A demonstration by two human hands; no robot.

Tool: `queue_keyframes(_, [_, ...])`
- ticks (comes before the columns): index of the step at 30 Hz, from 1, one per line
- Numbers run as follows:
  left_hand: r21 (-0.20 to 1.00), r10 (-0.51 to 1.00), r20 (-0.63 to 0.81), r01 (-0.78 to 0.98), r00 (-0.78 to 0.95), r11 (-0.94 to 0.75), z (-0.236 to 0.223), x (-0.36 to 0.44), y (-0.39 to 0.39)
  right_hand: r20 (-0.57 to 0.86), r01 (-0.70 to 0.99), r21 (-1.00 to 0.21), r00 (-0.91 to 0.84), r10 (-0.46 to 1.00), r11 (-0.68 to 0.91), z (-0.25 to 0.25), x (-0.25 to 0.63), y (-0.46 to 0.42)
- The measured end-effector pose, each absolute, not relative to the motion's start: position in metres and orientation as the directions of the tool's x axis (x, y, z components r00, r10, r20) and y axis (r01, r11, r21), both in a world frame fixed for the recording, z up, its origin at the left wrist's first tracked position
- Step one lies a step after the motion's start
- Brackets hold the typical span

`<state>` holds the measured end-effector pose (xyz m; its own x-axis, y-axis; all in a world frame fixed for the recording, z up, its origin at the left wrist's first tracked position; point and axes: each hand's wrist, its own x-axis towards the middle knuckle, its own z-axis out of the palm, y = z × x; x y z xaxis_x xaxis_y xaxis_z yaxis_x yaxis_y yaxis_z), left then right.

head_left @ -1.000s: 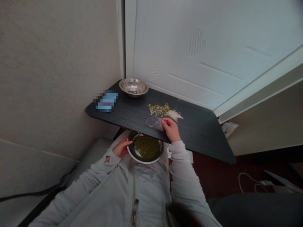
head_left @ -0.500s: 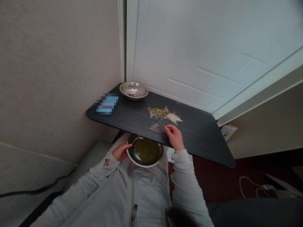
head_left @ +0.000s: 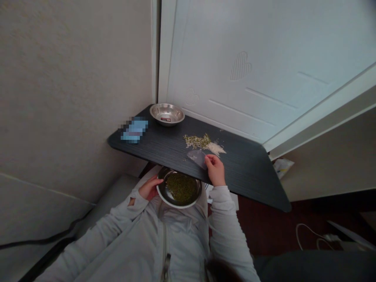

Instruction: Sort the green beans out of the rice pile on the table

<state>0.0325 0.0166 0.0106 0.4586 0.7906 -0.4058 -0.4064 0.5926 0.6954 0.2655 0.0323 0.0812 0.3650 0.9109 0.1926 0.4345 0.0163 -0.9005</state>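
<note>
My left hand [head_left: 149, 188] grips the left rim of a metal bowl [head_left: 179, 205] on my lap, its thumb over the edge. Green beans [head_left: 182, 187], probably mung beans, cover much of the bowl's bottom. Between thumb and fingers of my right hand [head_left: 215, 169] is a thin clear plastic scraper [head_left: 197, 157] with a curved edge, low over the dark table [head_left: 243, 168]. Just beyond the scraper lies a mixed patch of green beans and white grains [head_left: 196, 141]. To its right is a small heap of white grains [head_left: 216, 148] that look like rice.
A second metal bowl [head_left: 167, 114] with a label inside stands at the table's back left corner. In front of it is a blurred blue item [head_left: 135, 131]. A white door [head_left: 211, 55] borders the table's far side, and a wall [head_left: 73, 86] stands at the left.
My right hand drew the scraper slightly right and toward me, then tilted it up near the grains. My left hand stays on the bowl. The whole view has shifted a little.
</note>
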Motion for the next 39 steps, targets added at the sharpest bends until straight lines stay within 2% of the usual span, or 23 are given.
queue_keyframes(9, [0.688, 0.788, -0.401, -0.413, 0.468, 0.596, 0.010, 0.033, 0.017, 0.195, 0.484, -0.873, 0.240, 0.951, 0.057, 0.080, 0.256, 0.030])
queue_keyframes(18, [0.690, 0.796, -0.415, -0.418, 0.441, 0.591, 0.011, 0.033, 0.016, 0.266, 0.490, -0.871, 0.414, 0.871, 0.033, 0.075, 0.264, 0.030])
queue_keyframes(30, [0.697, 0.795, -0.446, -0.397, 0.411, 0.597, 0.022, 0.035, 0.014, 0.289, 0.585, -0.811, 0.383, 0.877, 0.012, 0.084, 0.260, 0.026])
queue_keyframes(34, [0.694, 0.795, -0.439, -0.404, 0.420, 0.596, 0.022, 0.036, 0.014, 0.292, 0.549, -0.836, 0.411, 0.864, 0.021, 0.082, 0.262, 0.027])
queue_keyframes(39, [0.695, 0.792, -0.439, -0.398, 0.425, 0.599, 0.018, 0.037, 0.016, 0.297, 0.566, -0.822, 0.330, 0.896, 0.064, 0.084, 0.261, 0.025])
